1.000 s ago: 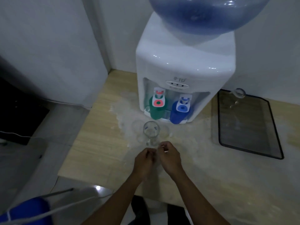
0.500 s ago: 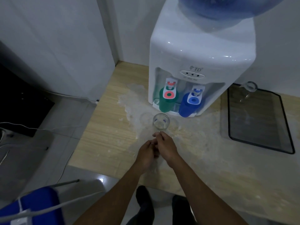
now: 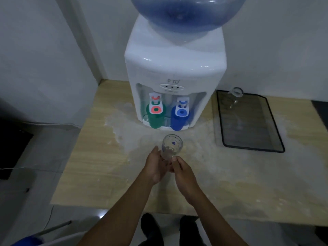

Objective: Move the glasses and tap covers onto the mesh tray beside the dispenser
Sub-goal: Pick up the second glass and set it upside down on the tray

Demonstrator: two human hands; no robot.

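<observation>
A clear glass (image 3: pixel 172 146) stands in front of the white dispenser (image 3: pixel 174 68), with both my hands around its lower part. My left hand (image 3: pixel 156 166) cups its left side. My right hand (image 3: pixel 183 172) pinches it near the base from the right. A green tap cover (image 3: pixel 156 115) sits under the red tap and a blue tap cover (image 3: pixel 179 118) under the blue tap. The black-rimmed mesh tray (image 3: pixel 248 121) lies to the right of the dispenser, with another clear glass (image 3: pixel 236 96) at its far end.
The wooden table (image 3: pixel 92 166) has a pale cloudy patch around the dispenser's front. A large blue water bottle (image 3: pixel 186 13) tops the dispenser. White walls close the back and left. The table's near edge is just in front of my feet.
My hands have slid forward from just behind the glass to around its lower part. The camera has shifted, moving the dispenser and tray right in the view.
</observation>
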